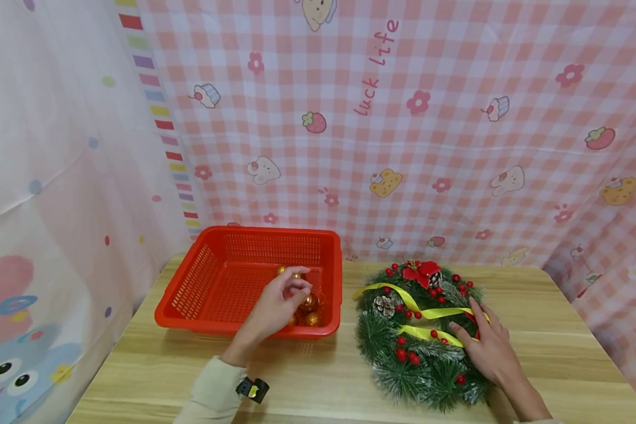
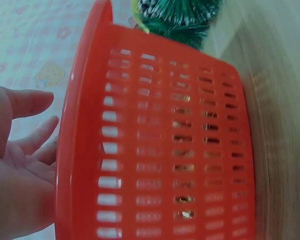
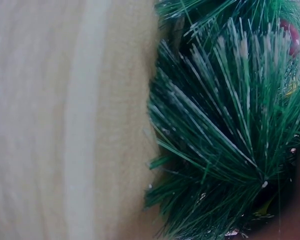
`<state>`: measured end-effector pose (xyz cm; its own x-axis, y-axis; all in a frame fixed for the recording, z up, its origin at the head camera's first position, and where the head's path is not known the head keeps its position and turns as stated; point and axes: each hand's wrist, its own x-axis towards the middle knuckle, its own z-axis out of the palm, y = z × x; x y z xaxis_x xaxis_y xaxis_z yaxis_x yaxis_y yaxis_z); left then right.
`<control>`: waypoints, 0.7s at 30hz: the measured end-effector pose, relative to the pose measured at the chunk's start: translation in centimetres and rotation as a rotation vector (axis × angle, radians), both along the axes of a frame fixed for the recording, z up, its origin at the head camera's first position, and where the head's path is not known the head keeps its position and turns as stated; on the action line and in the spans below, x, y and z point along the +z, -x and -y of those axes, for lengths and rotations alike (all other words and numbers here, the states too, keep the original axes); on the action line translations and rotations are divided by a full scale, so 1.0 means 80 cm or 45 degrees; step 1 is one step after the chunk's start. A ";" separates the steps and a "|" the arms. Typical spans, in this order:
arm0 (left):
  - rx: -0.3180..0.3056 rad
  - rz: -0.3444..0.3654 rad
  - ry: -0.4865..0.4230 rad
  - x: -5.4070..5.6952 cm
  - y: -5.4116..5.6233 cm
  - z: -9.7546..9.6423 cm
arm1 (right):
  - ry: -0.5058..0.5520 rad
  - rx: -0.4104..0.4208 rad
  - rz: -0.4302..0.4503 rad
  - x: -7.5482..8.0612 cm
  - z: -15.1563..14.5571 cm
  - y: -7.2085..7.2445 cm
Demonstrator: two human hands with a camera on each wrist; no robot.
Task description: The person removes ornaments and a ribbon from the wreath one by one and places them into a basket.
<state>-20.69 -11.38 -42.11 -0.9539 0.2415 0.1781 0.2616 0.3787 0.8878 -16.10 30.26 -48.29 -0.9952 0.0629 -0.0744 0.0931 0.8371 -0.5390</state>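
Note:
In the head view my left hand (image 1: 282, 303) hangs over the front right part of a red plastic basket (image 1: 188, 323), thumb and fingers bent and apart. The left wrist view shows a gap between them, with nothing in it. Shiny gold ball ornaments (image 1: 312, 319) lie in the basket's right end, partly hidden by this hand. My right hand (image 1: 490, 344) rests on the right side of a green wreath (image 1: 403, 383), fingers fairly straight over the branches and a yellow ribbon (image 1: 434, 312). In the right wrist view, green needles (image 3: 220, 125) fill much of the picture.
The wreath carries a red flower (image 1: 421, 272), red berries (image 1: 401, 355) and pine cones (image 1: 384, 305). Basket and wreath stand side by side on a wooden table (image 1: 546, 330). Behind the table hangs a pink checked curtain (image 1: 445, 141).

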 end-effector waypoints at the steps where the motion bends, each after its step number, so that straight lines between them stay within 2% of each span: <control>1: -0.016 -0.010 0.030 -0.001 0.000 -0.004 | 0.001 -0.001 -0.002 0.000 0.000 0.000; 3: -0.048 -0.030 0.101 -0.003 -0.001 -0.013 | 0.004 -0.002 -0.002 -0.001 0.000 -0.001; 6: -0.067 -0.082 0.272 -0.007 -0.003 -0.025 | 0.001 -0.002 -0.005 -0.002 0.000 0.000; 9: -0.044 -0.128 0.500 -0.011 -0.007 -0.037 | 0.000 -0.003 -0.002 -0.002 0.000 0.000; 12: -0.014 -0.138 0.745 -0.015 -0.010 -0.046 | -0.006 -0.004 0.001 -0.003 0.000 0.001; 14: 0.000 -0.146 0.863 -0.018 -0.011 -0.051 | -0.013 -0.005 0.005 -0.004 0.000 0.001; 17: 0.014 -0.151 0.951 -0.021 -0.011 -0.055 | -0.024 -0.010 0.007 -0.004 -0.001 0.001; 21: 0.023 -0.153 0.973 -0.022 -0.011 -0.056 | -0.039 -0.005 -0.025 -0.002 -0.003 0.000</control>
